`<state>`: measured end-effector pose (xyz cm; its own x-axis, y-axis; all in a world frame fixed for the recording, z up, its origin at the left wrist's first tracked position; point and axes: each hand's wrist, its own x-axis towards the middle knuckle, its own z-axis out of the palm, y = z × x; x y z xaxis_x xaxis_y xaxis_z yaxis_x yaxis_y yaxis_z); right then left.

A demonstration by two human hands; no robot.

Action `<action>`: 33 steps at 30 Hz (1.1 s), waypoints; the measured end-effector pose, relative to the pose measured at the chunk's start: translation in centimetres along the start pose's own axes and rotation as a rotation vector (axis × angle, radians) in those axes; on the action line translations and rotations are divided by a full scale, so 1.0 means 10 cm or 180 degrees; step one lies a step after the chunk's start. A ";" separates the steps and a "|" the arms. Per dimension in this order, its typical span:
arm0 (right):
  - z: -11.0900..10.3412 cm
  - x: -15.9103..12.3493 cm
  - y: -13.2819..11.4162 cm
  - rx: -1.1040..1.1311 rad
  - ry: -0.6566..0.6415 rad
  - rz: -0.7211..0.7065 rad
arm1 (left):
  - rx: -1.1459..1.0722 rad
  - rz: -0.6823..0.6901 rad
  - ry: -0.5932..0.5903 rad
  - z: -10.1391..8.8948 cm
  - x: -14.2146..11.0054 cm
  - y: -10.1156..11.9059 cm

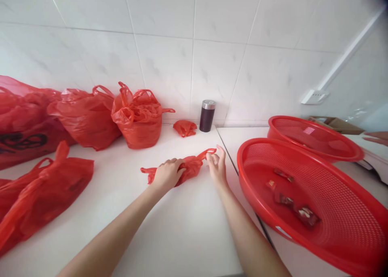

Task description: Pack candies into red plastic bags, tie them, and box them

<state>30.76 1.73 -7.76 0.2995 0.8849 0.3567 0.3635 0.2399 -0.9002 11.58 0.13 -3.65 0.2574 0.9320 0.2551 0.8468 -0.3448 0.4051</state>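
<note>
A small red plastic bag (191,168) lies bunched on the white tabletop, with a handle sticking out at either end. My left hand (168,172) is closed over its middle from above, and the palm hides part of it. At the bag's right end, my right hand (217,165) has its thumb and curled fingers at the handle loop, while the index finger points up. The exact contact of those fingertips is hard to make out. Behind the hands, another crumpled red bag (184,128) lies by the wall.
Filled red plastic bags (138,125) line the wall on the left, and another red bag (66,184) lies nearer. A dark tumbler (207,116) stands at the back. On the right are a red basket (257,204) with several wrapped snacks (306,215), a second basket (348,152) and a person's hand (377,137).
</note>
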 end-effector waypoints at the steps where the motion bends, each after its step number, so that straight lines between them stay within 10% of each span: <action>1: 0.00 -0.02 -0.01 0.0068 -0.0096 -0.0036 | -0.0019 -0.0016 -0.0081 0.01 0.02 0.00; 7: 0.11 -0.09 0.03 0.0294 -0.1190 -0.0098 | -0.0271 -0.0243 -0.0022 -0.28 -0.05 -0.20; 19: 0.08 -0.12 0.02 -0.0314 -0.1104 -0.0018 | 0.1280 -0.2114 0.1169 -1.47 -0.78 -1.14; 26: 0.11 -0.15 -0.01 -0.0821 -0.1112 -0.0039 | 0.0995 -0.0264 0.0961 -0.70 -0.70 -1.00; 33: 0.40 0.25 -0.06 -0.1514 -0.1351 -0.0065 | 0.0374 0.0349 0.0252 0.03 -0.54 -0.75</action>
<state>27.76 5.42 -7.30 -0.0518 0.9866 0.1548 0.7466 0.1412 -0.6502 3.97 -2.24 -8.36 0.3175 0.8763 0.3624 0.8655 -0.4240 0.2669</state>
